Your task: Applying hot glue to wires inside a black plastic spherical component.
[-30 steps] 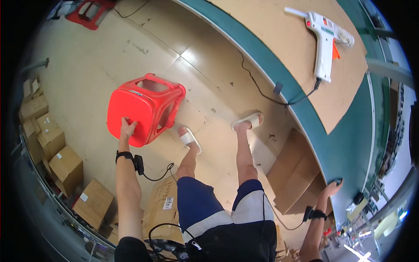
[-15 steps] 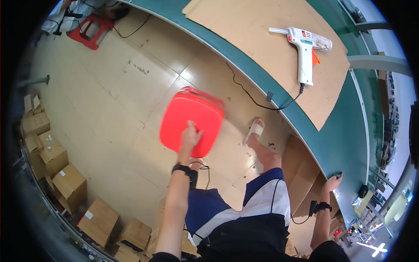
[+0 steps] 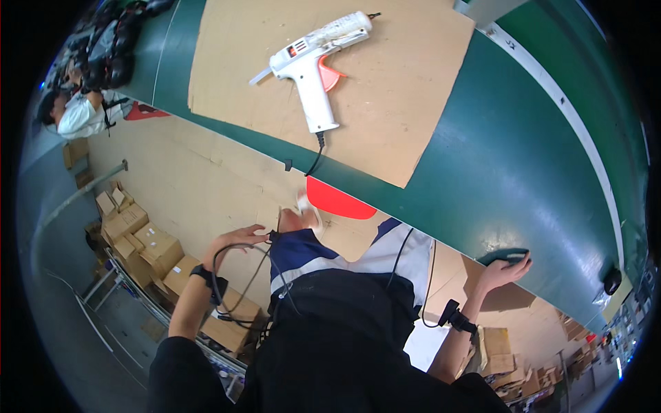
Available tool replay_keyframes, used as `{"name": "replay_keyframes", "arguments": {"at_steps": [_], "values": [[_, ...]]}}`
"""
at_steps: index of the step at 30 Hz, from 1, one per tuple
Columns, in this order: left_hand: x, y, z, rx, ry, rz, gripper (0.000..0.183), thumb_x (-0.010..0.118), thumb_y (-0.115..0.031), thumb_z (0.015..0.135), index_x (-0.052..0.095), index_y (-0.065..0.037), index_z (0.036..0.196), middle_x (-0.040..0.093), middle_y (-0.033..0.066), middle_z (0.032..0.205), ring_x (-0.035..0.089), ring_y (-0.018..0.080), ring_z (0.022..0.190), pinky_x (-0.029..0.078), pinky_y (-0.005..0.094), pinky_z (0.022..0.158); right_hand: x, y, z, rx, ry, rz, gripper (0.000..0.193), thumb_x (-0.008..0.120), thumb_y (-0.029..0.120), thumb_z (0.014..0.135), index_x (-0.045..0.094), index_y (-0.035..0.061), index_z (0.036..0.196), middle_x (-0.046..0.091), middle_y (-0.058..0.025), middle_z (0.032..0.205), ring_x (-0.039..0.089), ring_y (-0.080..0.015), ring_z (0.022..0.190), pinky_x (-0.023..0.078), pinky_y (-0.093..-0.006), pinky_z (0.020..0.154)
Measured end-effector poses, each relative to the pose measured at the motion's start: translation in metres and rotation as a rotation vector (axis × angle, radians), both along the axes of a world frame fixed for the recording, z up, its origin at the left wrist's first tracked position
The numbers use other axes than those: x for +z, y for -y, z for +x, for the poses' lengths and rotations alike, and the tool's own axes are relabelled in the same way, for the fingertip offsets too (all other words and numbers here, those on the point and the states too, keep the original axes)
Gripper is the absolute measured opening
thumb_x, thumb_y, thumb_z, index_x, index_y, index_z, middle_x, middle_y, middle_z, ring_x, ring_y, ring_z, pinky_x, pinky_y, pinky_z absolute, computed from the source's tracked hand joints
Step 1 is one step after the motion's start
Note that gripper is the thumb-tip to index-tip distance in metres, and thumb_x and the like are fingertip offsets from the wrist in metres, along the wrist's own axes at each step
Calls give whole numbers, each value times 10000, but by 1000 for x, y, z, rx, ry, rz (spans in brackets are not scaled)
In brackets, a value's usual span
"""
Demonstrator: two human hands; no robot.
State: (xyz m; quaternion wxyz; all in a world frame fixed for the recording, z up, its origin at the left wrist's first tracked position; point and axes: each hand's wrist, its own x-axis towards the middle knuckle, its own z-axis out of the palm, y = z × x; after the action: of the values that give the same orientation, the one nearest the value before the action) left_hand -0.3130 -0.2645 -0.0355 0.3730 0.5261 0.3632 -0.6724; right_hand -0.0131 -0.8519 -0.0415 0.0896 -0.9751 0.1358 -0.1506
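My left hand (image 3: 237, 237) hovers by my left thigh with fingers apart and nothing in it; a black cable (image 3: 231, 282) loops beside its wrist. A red plastic stool (image 3: 337, 199) shows partly from under the green table's (image 3: 523, 179) near edge, just beyond my knees. My right hand (image 3: 506, 268) grips the underside edge of the green table at the right. A white hot glue gun (image 3: 317, 62) with an orange trigger lies on a cardboard sheet (image 3: 399, 117) on the table, its black cord hanging over the edge.
Several cardboard boxes (image 3: 138, 237) are stacked on the floor at the left, more at the lower right (image 3: 499, 351). Another person in a white top (image 3: 76, 113) is at the far upper left. Dark gear (image 3: 113, 41) lies at the table's far left end.
My left hand carried the red stool toward the table and has let go of it; the stool now sits under the table edge. The view has swung up onto the tabletop.
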Motion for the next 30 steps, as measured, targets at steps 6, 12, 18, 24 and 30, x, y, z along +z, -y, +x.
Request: {"name": "replay_keyframes", "arguments": {"at_steps": [6, 12, 18, 24, 30], "values": [[-74, 46, 27, -270, 601, 326, 788, 536, -570, 887, 309, -109, 1485, 423, 348, 1377, 585, 466, 1087, 471, 492, 955, 30, -106, 6, 480, -174, 80, 500, 433, 26, 890, 466, 13, 1389, 309, -244, 1522, 284, -421, 1412, 216, -506, 1153], [-205, -30, 111, -478, 944, 660, 607, 647, -386, 856, 497, -84, 1361, 466, 184, 1425, 569, 452, 1122, 504, 484, 895, 5, -133, 12, 422, -65, -17, 489, 450, 171, 959, 438, 14, 1421, 301, -232, 1537, 261, -404, 1432, 186, -500, 1166], [-256, -109, 89, -280, 1019, 421, 586, 648, -342, 870, 490, -81, 1371, 505, 169, 1383, 587, 372, 1109, 530, 436, 869, 11, -146, 13, 346, -56, -31, 490, 419, 204, 966, 442, 51, 1431, 308, -191, 1547, 253, -398, 1438, 202, -496, 1162], [-210, -119, 92, -42, 976, 419, 567, 649, -299, 884, 483, -79, 1380, 544, 155, 1342, 606, 292, 1096, 556, 388, 844, 12, -144, 4, 350, -91, -50, 535, 469, 194, 924, 433, 21, 1429, 303, -227, 1539, 254, -424, 1430, 199, -513, 1154], [-99, -201, 96, 318, 830, 291, 551, 650, -256, 899, 476, -76, 1390, 583, 141, 1300, 624, 212, 1084, 581, 339, 819, 78, -117, -3, 576, 66, 464, 344, 614, 202, 941, 606, 39, 1244, 548, -201, 1338, 537, -356, 1204, 408, -430, 1017]]}}
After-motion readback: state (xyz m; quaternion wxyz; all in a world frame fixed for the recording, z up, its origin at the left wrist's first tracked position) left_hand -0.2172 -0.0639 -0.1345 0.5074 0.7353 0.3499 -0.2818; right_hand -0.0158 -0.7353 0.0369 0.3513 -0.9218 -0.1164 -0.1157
